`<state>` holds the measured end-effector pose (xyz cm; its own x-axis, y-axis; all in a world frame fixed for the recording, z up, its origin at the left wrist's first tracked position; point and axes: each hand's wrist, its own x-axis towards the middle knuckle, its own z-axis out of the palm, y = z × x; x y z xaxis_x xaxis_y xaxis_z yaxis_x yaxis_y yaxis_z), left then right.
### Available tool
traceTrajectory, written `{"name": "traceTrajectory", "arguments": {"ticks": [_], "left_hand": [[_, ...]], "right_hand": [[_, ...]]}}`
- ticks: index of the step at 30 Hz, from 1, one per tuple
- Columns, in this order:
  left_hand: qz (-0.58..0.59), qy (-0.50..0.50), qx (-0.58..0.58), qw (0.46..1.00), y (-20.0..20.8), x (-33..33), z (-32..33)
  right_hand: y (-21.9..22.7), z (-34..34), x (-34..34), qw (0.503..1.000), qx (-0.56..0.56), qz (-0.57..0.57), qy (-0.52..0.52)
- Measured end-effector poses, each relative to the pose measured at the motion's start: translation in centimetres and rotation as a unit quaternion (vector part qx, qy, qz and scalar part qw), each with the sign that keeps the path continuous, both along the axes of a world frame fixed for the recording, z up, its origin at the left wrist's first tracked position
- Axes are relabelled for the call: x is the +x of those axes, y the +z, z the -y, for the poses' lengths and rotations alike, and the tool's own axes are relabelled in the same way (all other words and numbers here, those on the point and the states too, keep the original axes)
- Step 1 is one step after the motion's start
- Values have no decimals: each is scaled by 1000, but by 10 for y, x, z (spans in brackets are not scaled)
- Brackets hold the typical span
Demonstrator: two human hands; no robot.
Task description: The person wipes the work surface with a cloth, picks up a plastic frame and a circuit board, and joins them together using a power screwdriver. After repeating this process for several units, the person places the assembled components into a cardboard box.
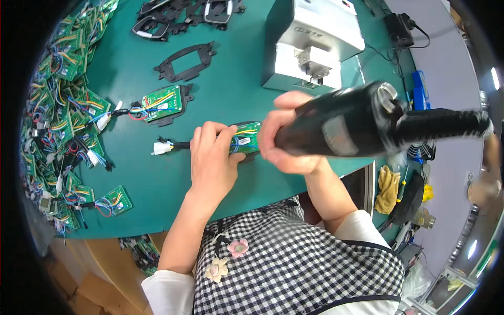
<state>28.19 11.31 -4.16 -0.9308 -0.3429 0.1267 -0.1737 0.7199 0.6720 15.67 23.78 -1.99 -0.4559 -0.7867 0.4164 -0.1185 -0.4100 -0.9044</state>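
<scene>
My right hand (291, 137) is wrapped round a black electric screwdriver (341, 123), whose body tilts up toward the camera and hides its tip. Under it lies a green circuit board (245, 137) with yellow and blue wires, set on a dark frame. The fingers and thumb of my left hand (215, 155) press on the board's left edge. A black-sleeved cable leads left from there to a white connector (163, 147). Just beyond, a second wired board (164, 102) rests on another black plastic frame.
Circuit boards (68, 121) with wires are heaped along the table's left side. A bare black frame (186, 61) lies ahead, with more frames (184, 16) behind it. A white box-shaped machine (315, 47) stands at the back. Gloves (387, 189) lie at the right.
</scene>
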Motion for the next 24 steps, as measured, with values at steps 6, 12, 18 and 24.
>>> {"name": "traceTrajectory", "arguments": {"ticks": [6,12,18,24], "left_hand": [[-5,-10,-16,1000,-3,-1,0],[-28,64,-55,996,-4,14,2],[-64,74,-46,994,-9,17,5],[-110,76,-35,990,-18,17,2]], "right_hand": [[5,-11,-7,976,-25,14,-214],[56,10,-77,904,-137,-114,-388],[57,9,-42,943,-71,-52,-321],[25,62,17,974,-112,40,-192]]}}
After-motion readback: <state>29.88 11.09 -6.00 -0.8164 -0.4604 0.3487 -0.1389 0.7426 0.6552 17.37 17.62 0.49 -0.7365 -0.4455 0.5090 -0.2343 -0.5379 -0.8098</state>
